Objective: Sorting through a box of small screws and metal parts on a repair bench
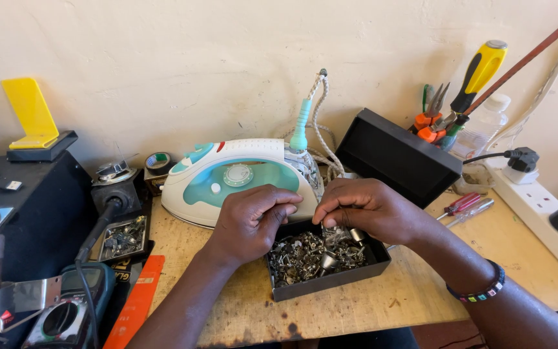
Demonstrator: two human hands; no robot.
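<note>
Hands meet above a shallow black tray that sits on a worn wooden bench, near its front edge. The tray holds a heap of small metal screws and fittings, with a few larger silver cylindrical pieces among them. The left hand is curled, knuckles up, with its fingertips drawn together over the rear left part of the tray; whether it grips a part cannot be told, since the fingers hide whatever lies beneath them. The right hand is likewise curled, thumb and forefinger pinched together just above the heap; a small metal piece appears at the fingertips, but it is too small to identify. A beaded bracelet circles the right wrist. Directly behind the hands lies a white and turquoise clothes iron, resting on its side with its braided cord rising against the wall. Right of the iron, a black lid leans tilted against a cluster of pliers and screwdrivers. Two small screwdrivers lie on the bench beside it, and a white power strip runs along the right edge. On the left stand a multimeter, an orange strip, a second small tray of metal parts and a roll of tape.
</note>
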